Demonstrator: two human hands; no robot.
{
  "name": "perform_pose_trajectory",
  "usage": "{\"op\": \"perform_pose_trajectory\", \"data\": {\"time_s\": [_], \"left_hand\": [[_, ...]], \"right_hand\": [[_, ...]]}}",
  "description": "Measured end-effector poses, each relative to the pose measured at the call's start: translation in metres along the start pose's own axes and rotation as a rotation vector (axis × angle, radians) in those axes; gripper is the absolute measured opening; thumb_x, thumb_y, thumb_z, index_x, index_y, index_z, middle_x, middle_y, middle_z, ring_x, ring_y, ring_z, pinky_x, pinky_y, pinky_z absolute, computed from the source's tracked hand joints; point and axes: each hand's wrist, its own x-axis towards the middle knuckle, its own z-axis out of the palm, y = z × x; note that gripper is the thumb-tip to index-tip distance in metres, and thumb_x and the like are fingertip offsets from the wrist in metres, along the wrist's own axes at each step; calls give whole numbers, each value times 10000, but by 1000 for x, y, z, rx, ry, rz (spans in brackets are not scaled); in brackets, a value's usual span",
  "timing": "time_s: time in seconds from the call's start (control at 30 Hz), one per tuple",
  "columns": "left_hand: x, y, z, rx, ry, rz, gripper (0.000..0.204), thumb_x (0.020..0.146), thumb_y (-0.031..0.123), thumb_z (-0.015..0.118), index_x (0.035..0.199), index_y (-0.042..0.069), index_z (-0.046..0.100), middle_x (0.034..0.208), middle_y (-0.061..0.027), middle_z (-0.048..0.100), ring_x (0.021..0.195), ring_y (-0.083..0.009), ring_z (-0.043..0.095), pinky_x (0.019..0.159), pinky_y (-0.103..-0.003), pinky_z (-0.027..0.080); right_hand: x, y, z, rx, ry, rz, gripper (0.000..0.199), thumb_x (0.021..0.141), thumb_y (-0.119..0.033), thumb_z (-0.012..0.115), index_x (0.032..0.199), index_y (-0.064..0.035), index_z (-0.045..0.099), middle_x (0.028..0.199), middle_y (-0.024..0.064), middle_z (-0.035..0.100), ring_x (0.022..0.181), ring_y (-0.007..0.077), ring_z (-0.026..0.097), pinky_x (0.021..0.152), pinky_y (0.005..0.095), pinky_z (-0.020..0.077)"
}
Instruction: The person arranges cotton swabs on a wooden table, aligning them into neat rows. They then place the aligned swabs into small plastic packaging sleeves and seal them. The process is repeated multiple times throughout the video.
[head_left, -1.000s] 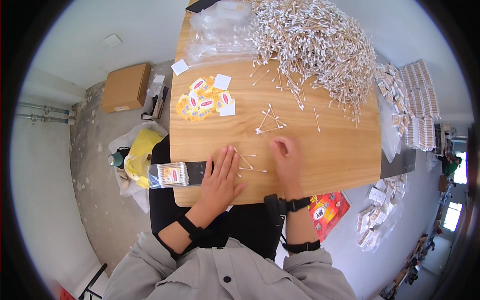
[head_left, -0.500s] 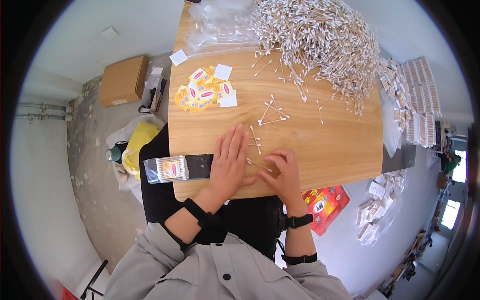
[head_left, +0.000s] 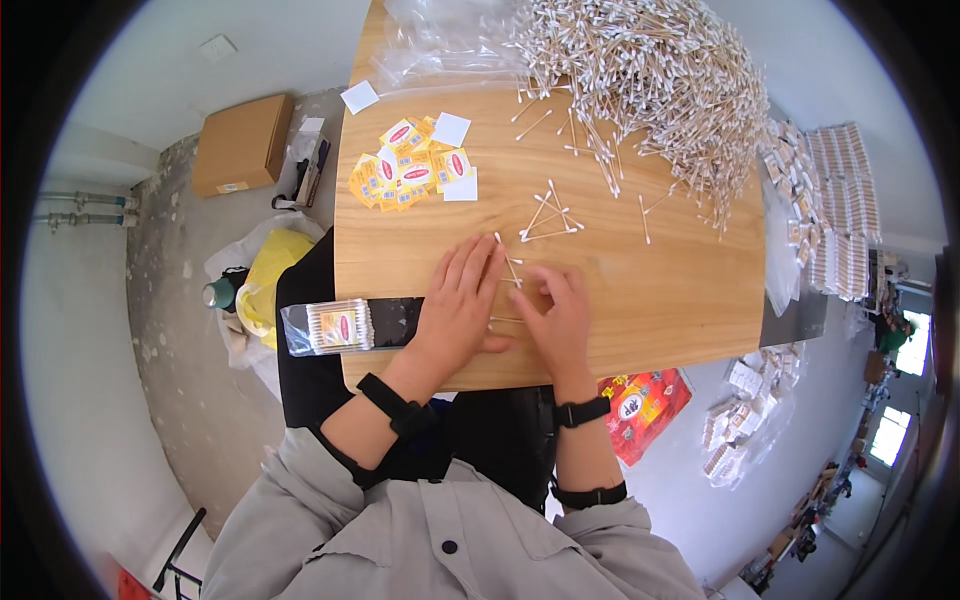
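Observation:
My left hand (head_left: 460,305) lies palm down near the table's front edge, fingers stretched out, partly over a dark flat strip (head_left: 398,322). Several loose cotton swabs (head_left: 512,265) lie beside its fingertips, some partly hidden by it. Facing it, my right hand (head_left: 558,318) has thumb and fingers apart and slightly bent, the thumb tip close to the swab ends. At the strip's left end is a clear bag (head_left: 296,330) with a flat pack of swabs (head_left: 340,326) bearing a yellow label. A few crossed swabs (head_left: 548,215) lie just beyond my hands.
A big heap of cotton swabs (head_left: 660,90) covers the table's far right. Yellow and white cards (head_left: 410,170) lie at the left, below clear plastic bags (head_left: 450,45). Packed swabs (head_left: 840,190) are stacked right of the table. A cardboard box (head_left: 242,145) stands on the floor.
My right hand has moved away from me and slightly left, its thumb off the nearest swab. That swab now lies more level, nearer my left hand. My left hand has shifted slightly farther forward.

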Motion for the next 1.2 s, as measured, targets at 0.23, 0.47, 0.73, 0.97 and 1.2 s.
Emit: {"op": "perform_pose_trajectory", "data": {"time_s": [0.23,0.47,0.73,0.97,1.2], "left_hand": [[-30,2,-12,-7,-83,2,1032,644,394,828,1453,-25,343,1549,-187,297,1457,-311,262,1185,-463,223],[-30,-3,-9,27,75,-17,795,783,234,747,1448,2,379,1552,-181,306,1451,-325,282,1174,-477,238],[-2,3,12,-6,139,-78,794,807,215,729,1465,-7,343,1554,-189,301,1449,-337,280,1171,-466,250],[-23,2,5,101,16,-38,785,849,301,672,1481,-9,323,1571,-178,279,1465,-316,255,1180,-471,226],[-22,7,3,129,-60,-77,1029,743,571,704,1490,-12,303,1594,-149,233,1494,-269,175,1205,-468,141]], "right_hand": [[18,16,-6,151,-96,47,110,842,-98,712,939,-55,681,819,85,588,719,222,628,647,322,493],[30,15,-5,95,-215,-19,107,867,-116,693,949,-49,686,897,97,629,775,225,639,706,324,508],[-17,24,10,505,242,138,271,917,-76,593,1181,-15,596,1166,152,546,1120,294,518,932,366,447],[-31,8,1,35,118,36,235,828,-28,689,1059,-39,648,1096,131,521,1024,291,539,875,364,473],[-47,32,-36,-16,11,91,134,768,-61,747,885,-60,681,957,105,541,918,281,568,792,389,474]]}}
